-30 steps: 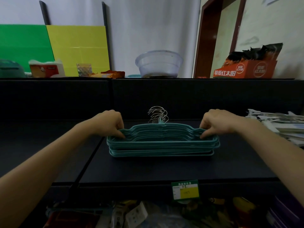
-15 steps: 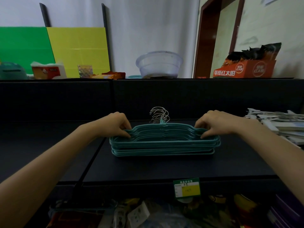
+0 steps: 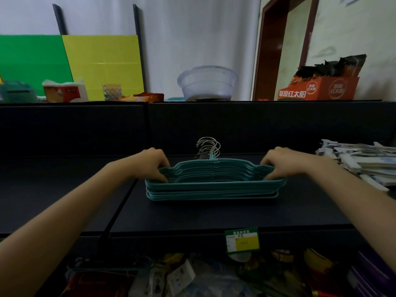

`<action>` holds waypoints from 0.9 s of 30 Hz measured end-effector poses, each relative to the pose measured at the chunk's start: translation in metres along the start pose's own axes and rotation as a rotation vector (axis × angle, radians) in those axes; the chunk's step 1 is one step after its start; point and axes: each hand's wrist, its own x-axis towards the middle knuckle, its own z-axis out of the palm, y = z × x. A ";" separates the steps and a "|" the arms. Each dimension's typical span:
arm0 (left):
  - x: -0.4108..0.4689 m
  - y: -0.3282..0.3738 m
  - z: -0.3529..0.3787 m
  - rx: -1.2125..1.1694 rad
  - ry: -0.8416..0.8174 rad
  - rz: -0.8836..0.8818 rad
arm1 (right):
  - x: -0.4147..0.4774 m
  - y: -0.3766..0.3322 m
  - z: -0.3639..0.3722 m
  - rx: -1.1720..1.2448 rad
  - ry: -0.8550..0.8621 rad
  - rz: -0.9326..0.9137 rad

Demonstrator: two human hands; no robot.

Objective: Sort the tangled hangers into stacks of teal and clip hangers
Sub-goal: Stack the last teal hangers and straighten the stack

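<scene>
Both arms reached forward, left hand [image 3: 150, 162] and right hand [image 3: 282, 161] gripping opposite ends of the teal hanger stack [image 3: 214, 185] on the shelf [image 3: 214, 213].

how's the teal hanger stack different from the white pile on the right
The teal hanger stack is squared up, its metal hooks bunched together at the back; the white clip hanger pile is looser, with pieces poking out at different angles. The teal stack sits mid-shelf with the left hand and right hand on its two ends; nothing touches the white pile, which runs off the right edge of view. Both lie flat on the same dark shelf.
</scene>
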 end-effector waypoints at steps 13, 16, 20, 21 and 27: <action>0.021 0.012 0.003 0.214 -0.246 -0.329 | 0.019 -0.017 0.008 -0.278 -0.051 0.297; 0.022 0.012 0.003 0.265 -0.254 -0.326 | 0.018 -0.018 0.008 -0.284 -0.054 0.290; 0.025 0.011 0.000 0.231 -0.226 -0.241 | 0.019 -0.015 0.007 -0.194 -0.044 0.217; 0.026 0.012 0.000 0.196 -0.209 -0.182 | 0.020 -0.014 0.007 -0.129 -0.033 0.183; 0.025 0.012 0.000 0.074 -0.192 -0.003 | 0.023 -0.016 0.010 -0.117 0.027 0.102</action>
